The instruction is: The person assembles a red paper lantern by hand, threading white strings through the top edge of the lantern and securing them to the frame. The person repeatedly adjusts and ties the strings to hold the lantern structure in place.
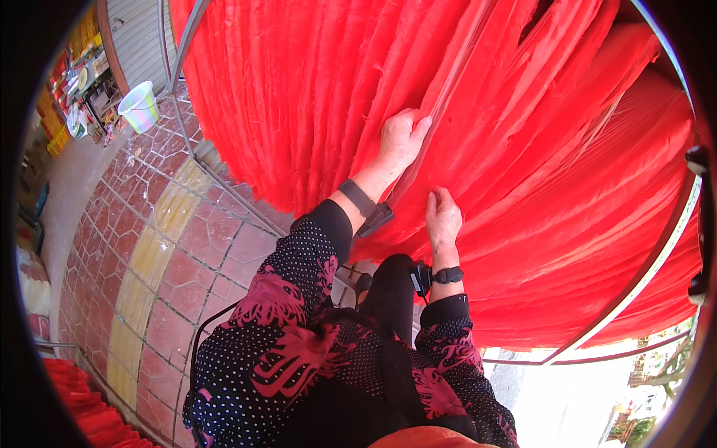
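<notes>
Patterned top (295,362), left hand (402,140) pinching red sheets (314,89) fanned ahead, right hand (444,218) curled, hold unclear

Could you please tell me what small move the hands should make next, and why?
Perhaps bring the right hand over to the long fold edge to steady it: the left hand is at that edge, while the right sits lower and to its right, over the red pleated material.

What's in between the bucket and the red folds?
In the head view, between the bucket and the red folds there's some reddish paving and a thin bar of the metal frame.
</notes>
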Demonstrator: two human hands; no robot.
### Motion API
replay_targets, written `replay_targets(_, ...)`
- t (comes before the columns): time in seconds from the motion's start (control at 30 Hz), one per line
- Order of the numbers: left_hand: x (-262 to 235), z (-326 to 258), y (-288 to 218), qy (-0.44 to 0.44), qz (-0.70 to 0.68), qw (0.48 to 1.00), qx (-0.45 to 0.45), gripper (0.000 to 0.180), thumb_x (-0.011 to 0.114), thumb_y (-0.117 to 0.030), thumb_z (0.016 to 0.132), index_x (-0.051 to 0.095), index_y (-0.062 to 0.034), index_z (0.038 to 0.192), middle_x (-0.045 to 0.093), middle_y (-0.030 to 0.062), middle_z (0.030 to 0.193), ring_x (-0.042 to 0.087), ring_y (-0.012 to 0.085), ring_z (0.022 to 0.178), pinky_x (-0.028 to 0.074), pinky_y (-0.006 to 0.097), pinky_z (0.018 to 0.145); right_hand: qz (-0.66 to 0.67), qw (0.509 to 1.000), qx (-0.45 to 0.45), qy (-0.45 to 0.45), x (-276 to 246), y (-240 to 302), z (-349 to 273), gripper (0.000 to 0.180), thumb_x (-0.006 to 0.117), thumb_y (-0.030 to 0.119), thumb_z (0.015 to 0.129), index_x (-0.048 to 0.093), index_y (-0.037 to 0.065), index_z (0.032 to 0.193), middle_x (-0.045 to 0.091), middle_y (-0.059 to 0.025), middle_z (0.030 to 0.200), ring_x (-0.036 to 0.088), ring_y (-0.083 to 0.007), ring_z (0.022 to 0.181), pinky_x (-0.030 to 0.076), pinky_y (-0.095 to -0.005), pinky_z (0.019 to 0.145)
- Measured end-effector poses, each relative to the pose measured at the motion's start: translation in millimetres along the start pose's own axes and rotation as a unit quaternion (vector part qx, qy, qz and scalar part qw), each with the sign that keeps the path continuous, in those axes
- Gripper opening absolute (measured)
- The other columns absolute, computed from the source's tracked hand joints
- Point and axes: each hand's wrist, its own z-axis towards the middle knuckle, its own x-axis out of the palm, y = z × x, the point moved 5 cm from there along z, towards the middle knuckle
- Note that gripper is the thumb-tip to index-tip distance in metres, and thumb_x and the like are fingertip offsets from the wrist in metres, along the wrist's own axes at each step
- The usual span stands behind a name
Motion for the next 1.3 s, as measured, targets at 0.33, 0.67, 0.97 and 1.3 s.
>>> replay_targets(0.33, 1.5, -5.7, -2.5, -0.007, 0.022, 0.999, 0.033, 0.014, 0.064, -0.013, 0.089, 0.067, -0.0008, 0.096, 0.066, 0.0214, 0.086, 0.066, 0.0335, 0.081, 0.051, 0.039, 0.066, 0.193, 0.976, -0.066, -0.077, -46.5, 107.1, 84.0, 0.056, 0.071, 0.041, 0.085, 0.054, 0.003, 0.124, 0.065, -0.0147, 0.102, 0.065, -0.0261, 0.083, 0.052, -0.0372, 0.076)
replay_targets(0.67, -4.4, -7.9, 2.0, 0.027, 0.041, 0.999, -0.011, 0.018, 0.065, -0.014, 0.092, 0.07, -0.0014, 0.103, 0.071, 0.0101, 0.08, 0.064, 0.0086, 0.074, 0.051, 0.03, 0.066, -0.039, 0.977, -0.1, -0.182, -83.6, 138.9, 134.3, 0.032, 0.048, 0.032, 0.099, 0.058, 0.002, 0.092, 0.065, -0.0248, 0.083, 0.063, -0.0442, 0.08, 0.051, -0.051, 0.069)
replay_targets(0.97, -21.3, 2.3, 12.7, -0.01, 0.021, 0.999, -0.037, 0.021, 0.065, -0.015, 0.092, 0.069, 0.0003, 0.107, 0.073, 0.0067, 0.089, 0.063, 0.0078, 0.081, 0.051, 0.028, 0.073, 0.047, 0.975, -0.11, -0.185, -98.4, 107.1, 124.0, 0.029, 0.05, 0.029, 0.101, 0.057, 0.003, 0.091, 0.06, -0.0232, 0.07, 0.061, -0.0419, 0.066, 0.048, -0.0449, 0.056)
replay_targets(1.3, -16.4, -7.4, -82.5, -0.169, 0.193, 0.916, 0.307, 0.029, 0.072, -0.001, 0.075, 0.066, -0.0071, 0.104, 0.065, 0.0111, 0.099, 0.062, 0.0331, 0.092, 0.052, 0.036, 0.079, 0.031, 0.978, -0.121, -0.169, -105.2, 99.7, 113.4, 0.023, 0.055, 0.027, 0.098, 0.057, 0.005, 0.092, 0.062, -0.023, 0.074, 0.062, -0.0443, 0.073, 0.05, -0.048, 0.059)
